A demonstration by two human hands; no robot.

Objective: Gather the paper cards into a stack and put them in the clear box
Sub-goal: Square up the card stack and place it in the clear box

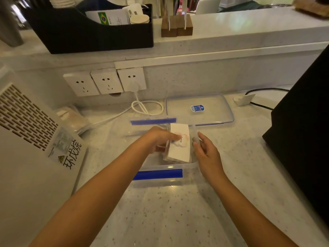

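Observation:
A stack of white paper cards (179, 148) lies inside the clear box (167, 179), which has blue clips on its near and far sides. The top card bears a faint pink print and the word "love". My left hand (158, 138) reaches into the box, and its fingers rest on the stack's left edge and top card. At the box's right wall is my right hand (206, 148), fingertips curled over the rim beside the stack. Whether it touches the cards, I cannot tell.
The box's clear lid (219, 109) lies just behind, with a blue label. A white appliance (26, 132) stands at the left, a black machine (302, 125) at the right. A white cable (147, 107) runs from the wall sockets (106, 82). Behind is a raised ledge with a black organiser (89, 31).

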